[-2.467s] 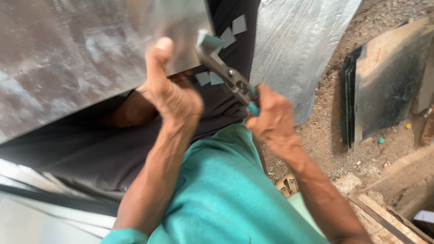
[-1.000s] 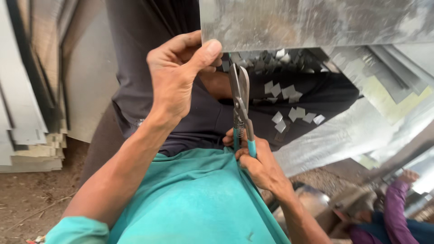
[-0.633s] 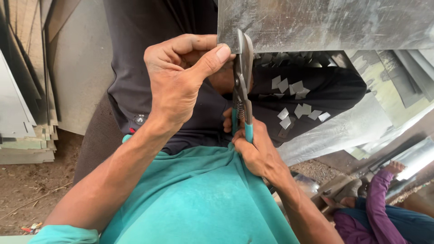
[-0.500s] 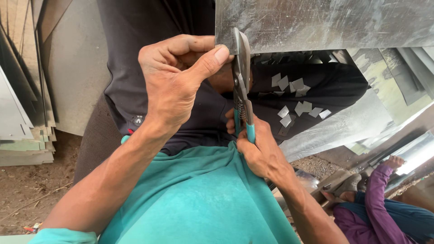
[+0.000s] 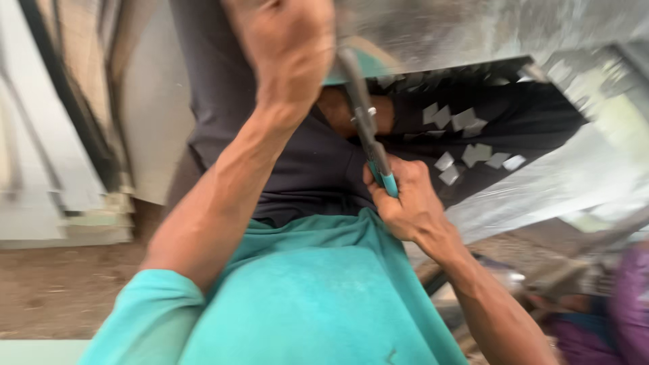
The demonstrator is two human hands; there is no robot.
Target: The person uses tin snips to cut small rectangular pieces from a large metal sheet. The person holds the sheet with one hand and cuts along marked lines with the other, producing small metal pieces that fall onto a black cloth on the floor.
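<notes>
My left hand (image 5: 287,51) is clenched on the lower edge of a grey metal sheet (image 5: 487,30) at the top of the blurred view. My right hand (image 5: 402,199) grips the teal handles of metal snips (image 5: 365,122), whose blades point up to the sheet's edge just right of my left hand. Several small square metal offcuts (image 5: 466,138) lie on the dark cloth over my lap (image 5: 304,162). My teal shirt fills the bottom of the frame.
Flat metal sheets (image 5: 61,135) lean in a stack at the left on bare ground (image 5: 61,290). More shiny sheet metal (image 5: 568,176) slopes at the right. Another person's purple sleeve (image 5: 632,297) shows at the lower right corner.
My view has tilted and blurred. My left hand and the sheet's edge have risen to the top of the frame; the snips stay at the edge in my right hand.
</notes>
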